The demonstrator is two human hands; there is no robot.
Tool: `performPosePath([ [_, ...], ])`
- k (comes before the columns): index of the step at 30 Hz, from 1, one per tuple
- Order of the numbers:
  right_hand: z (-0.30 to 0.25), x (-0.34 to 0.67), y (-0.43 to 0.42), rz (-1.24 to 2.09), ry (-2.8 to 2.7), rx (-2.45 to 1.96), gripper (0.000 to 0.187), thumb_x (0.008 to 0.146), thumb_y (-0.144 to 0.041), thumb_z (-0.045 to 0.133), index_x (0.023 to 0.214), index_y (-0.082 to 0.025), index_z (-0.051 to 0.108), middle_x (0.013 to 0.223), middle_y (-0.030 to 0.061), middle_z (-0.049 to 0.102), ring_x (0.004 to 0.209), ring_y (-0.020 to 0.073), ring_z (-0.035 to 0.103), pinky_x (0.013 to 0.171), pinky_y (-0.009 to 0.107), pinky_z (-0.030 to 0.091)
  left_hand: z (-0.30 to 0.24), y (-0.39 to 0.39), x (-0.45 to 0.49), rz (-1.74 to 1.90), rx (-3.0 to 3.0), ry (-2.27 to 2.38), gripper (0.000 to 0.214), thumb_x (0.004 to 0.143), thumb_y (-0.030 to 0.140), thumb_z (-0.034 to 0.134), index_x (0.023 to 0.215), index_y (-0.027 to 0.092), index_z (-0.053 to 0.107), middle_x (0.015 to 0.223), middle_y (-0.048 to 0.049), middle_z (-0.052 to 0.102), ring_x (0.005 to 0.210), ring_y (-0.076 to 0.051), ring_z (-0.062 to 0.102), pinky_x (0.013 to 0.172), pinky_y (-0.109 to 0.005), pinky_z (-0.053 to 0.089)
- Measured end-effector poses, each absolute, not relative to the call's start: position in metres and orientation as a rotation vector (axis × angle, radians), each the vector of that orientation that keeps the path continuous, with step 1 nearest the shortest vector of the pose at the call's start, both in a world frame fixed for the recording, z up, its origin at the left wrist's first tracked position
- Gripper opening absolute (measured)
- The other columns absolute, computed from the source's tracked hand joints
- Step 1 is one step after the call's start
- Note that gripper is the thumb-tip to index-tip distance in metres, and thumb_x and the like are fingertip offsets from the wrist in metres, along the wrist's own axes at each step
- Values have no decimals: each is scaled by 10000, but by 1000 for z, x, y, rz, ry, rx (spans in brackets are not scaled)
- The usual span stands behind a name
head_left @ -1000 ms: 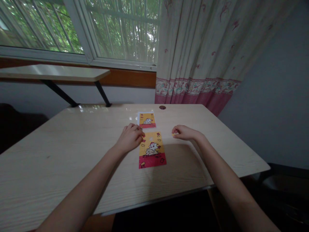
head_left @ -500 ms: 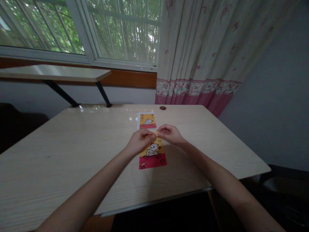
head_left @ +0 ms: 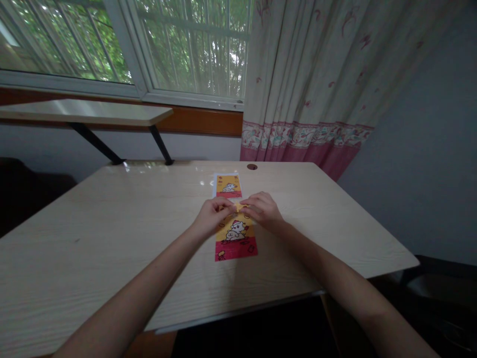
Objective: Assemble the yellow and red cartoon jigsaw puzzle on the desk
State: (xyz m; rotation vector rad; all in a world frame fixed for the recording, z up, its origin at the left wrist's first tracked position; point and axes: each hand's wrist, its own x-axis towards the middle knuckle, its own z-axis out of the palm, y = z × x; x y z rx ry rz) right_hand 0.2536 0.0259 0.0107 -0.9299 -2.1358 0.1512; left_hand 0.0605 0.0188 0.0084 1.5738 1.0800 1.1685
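Note:
A yellow and red envelope (head_left: pixel 235 237) with a cartoon animal lies flat on the pale wooden table (head_left: pixel 112 219), its long side pointing away from me. My left hand (head_left: pixel 212 216) and my right hand (head_left: pixel 262 209) meet at its far end. Both pinch the yellow top edge, which is lifted a little off the table. A second, similar envelope (head_left: pixel 228 185) lies just beyond them, on something white whose edge shows along its left side.
A round cable hole (head_left: pixel 252 166) sits near the table's far edge. Behind the table are a window, a narrow shelf (head_left: pixel 82 112) on black brackets and a flowered curtain (head_left: pixel 309 84). The table's right corner (head_left: pixel 413 258) juts toward a dark floor.
My right hand moved left from the bare table to the envelope's far end. Both hands now pinch that end together, and it has lifted slightly.

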Motion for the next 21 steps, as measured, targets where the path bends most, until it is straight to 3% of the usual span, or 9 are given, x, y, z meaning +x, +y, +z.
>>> performPosePath([
  [5, 9, 259, 27, 62, -2083, -936, 224, 839, -402, 594, 927, -227, 701, 849, 70, 642, 817, 194, 561, 805, 354, 415, 8, 28, 48, 1227, 1644, 1186, 231, 736, 392, 605, 763, 175, 678, 758, -50, 650, 719, -185, 581, 670, -354, 466],
  [9, 5, 259, 30, 129, -2036, -969, 194, 816, -374, 629, 932, -236, 701, 881, 67, 623, 863, 200, 553, 832, 360, 420, 6, 37, 27, 1121, 2199, 1405, 180, 772, 316, 562, 757, 198, 697, 797, -67, 665, 831, -220, 547, 796, -404, 418],
  [16, -13, 249, 42, 437, -2088, -1101, 165, 750, -325, 706, 868, -211, 708, 892, 49, 614, 891, 175, 558, 836, 315, 425, 1, 40, 17, 766, 2635, 1399, 216, 801, 325, 534, 868, 223, 713, 873, -64, 649, 864, -225, 519, 790, -378, 403],
  [21, -20, 246, 44, 458, -2200, -1210, 201, 755, -365, 696, 896, -223, 718, 932, 51, 615, 928, 184, 533, 876, 341, 381, -1, 41, 19, 662, 2709, 1370, 230, 806, 327, 530, 879, 205, 711, 892, -81, 640, 876, -226, 528, 809, -375, 394],
])
